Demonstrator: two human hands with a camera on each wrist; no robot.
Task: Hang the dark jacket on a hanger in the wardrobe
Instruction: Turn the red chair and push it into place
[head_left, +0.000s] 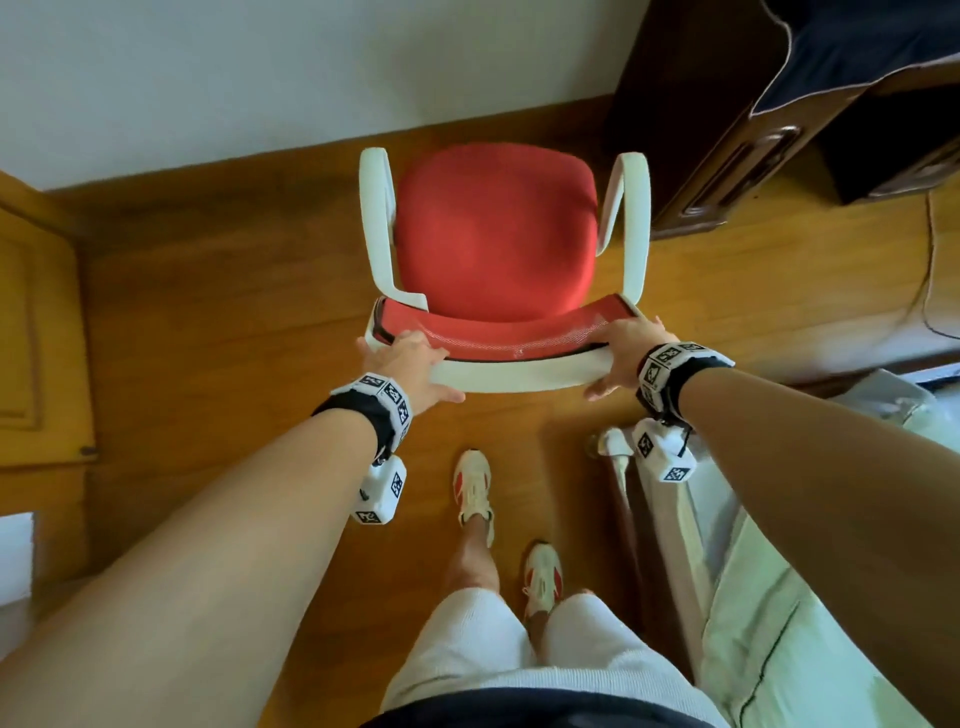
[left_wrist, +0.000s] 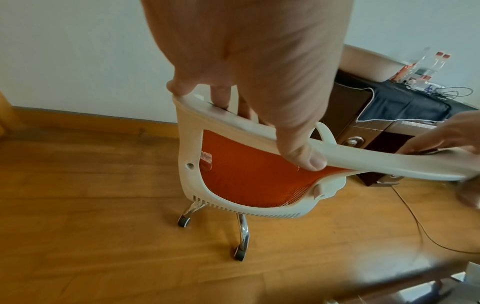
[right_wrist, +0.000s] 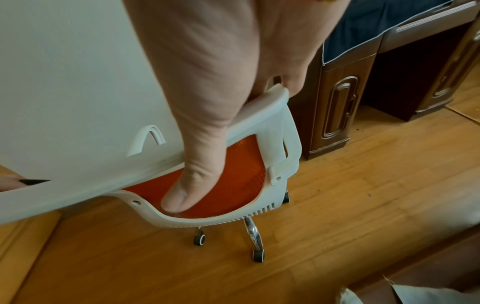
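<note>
A swivel chair with a red seat (head_left: 493, 228) and a white frame stands on the wooden floor in front of me. My left hand (head_left: 410, 364) grips the left end of its backrest top rail (head_left: 514, 369), fingers over the front and thumb (left_wrist: 303, 154) behind. My right hand (head_left: 623, 353) grips the right end the same way, thumb (right_wrist: 187, 185) against the orange mesh (right_wrist: 233, 185). A dark navy cloth (head_left: 857, 52) with a pale edge lies draped over the desk; I cannot tell whether it is the jacket. No hanger is in view.
A dark wooden desk (head_left: 727, 156) stands at the far right, with bottles (left_wrist: 428, 61) on it. A light wooden panelled door (head_left: 31, 338) is at the left. A bed (head_left: 805, 571) runs along my right, and a cable (head_left: 935, 286) trails over the floor.
</note>
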